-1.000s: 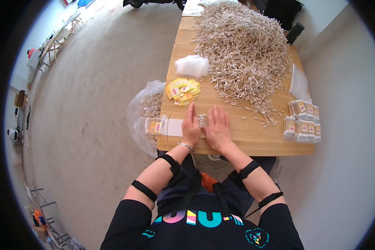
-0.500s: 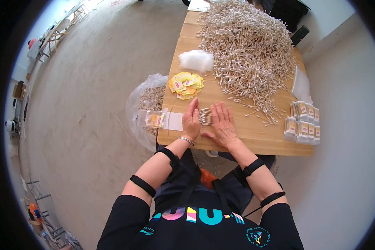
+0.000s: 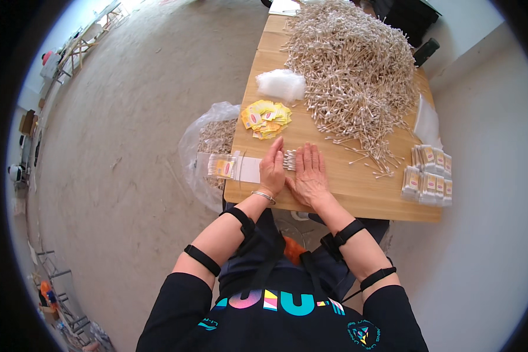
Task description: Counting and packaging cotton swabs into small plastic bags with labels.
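Left hand [image 3: 271,170]: set on its edge on the wooden table [image 3: 364,196], fingers extended and held together; nothing is clenched in it; its inner side faces a short row of cotton swabs [image 3: 290,160]. Right hand [image 3: 308,173]: laid flat, palm down, fingers straight and slightly parted; it grips nothing that shows; whether any swabs run under the palm cannot be told. The row lies on the table between the two hands – near the front edge, swabs side by side, pointing left to right.

Left of the left hand, a white strip [image 3: 250,170] extends toward the table's left edge; at its outer end lies a clear pack of swabs [image 3: 222,166] with a yellow and white card, reaching past the edge; beyond it sits a large clear bag [image 3: 195,141] containing loose swabs.

Farther back on the left of the table: a heap of yellow cards [image 3: 266,119]; behind this, a bundle of translucent plastic [image 3: 281,84]. Centre and rear: a large pile of loose swabs [image 3: 358,70], a few scattered at its near end. Right edge: filled packs [image 3: 429,174] grouped in two rows; translucent sheets [image 3: 427,123] behind them; a black cylinder [image 3: 426,52] farther back.

Worn items: a bangle [image 3: 264,196] at the left wrist; black straps [image 3: 202,261] on both arms.
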A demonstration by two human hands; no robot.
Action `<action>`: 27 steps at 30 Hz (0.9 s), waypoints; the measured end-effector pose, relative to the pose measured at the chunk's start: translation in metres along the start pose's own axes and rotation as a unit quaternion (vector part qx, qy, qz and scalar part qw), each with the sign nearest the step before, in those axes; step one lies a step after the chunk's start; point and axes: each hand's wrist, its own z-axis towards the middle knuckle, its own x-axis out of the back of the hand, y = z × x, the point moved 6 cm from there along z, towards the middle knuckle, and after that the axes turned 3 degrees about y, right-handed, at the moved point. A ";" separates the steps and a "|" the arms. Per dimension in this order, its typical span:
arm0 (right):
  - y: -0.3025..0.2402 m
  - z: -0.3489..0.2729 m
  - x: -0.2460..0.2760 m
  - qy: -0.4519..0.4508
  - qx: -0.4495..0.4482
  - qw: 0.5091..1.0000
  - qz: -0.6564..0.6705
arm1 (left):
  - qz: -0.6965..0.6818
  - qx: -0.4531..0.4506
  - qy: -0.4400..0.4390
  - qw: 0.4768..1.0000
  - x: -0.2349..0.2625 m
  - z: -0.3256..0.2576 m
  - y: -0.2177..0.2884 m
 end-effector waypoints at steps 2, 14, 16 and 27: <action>0.001 -0.004 -0.001 0.005 0.003 1.000 0.020 | -0.026 0.028 -0.003 0.999 0.002 0.001 -0.003; 0.035 0.011 0.004 0.280 -0.127 0.801 0.513 | -0.108 0.063 -0.013 0.992 -0.017 0.005 0.007; 0.030 0.013 0.002 0.271 -0.118 0.797 0.526 | -0.091 0.057 -0.020 0.994 -0.019 0.002 0.009; 0.012 0.016 0.003 0.172 0.006 0.966 0.192 | -0.186 0.090 0.025 0.978 -0.014 0.004 0.005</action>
